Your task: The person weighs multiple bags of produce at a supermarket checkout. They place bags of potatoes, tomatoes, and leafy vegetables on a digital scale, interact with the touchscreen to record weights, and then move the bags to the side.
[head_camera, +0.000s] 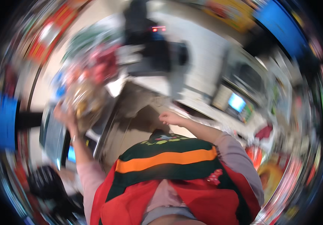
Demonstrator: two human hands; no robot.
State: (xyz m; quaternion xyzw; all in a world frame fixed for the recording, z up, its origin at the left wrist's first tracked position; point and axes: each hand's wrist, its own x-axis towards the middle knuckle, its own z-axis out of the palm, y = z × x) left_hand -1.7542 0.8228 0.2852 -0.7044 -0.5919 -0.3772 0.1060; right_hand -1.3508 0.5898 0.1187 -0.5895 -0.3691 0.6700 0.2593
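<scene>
My left hand [67, 116] is at the near left side of a clear plastic bag [84, 102] with yellowish-brown contents; its fingers touch or overlap the bag, but blur hides whether they grip it. Just beyond lie more bagged goods, a red-pink bundle [103, 63] and a green bag [89, 39]. Over the gap between the counters, in front of my dark green and red vest [165, 160], my right hand [168, 118] is held with curled fingers. Nothing shows in it.
A white counter [203, 36] extends ahead, bearing a black device [154, 53] with red lights. On the right is a machine with a lit screen [237, 102]. Another screen unit [54, 137] stands left, near a dark-haired person [47, 182]. Packaged goods line the rim.
</scene>
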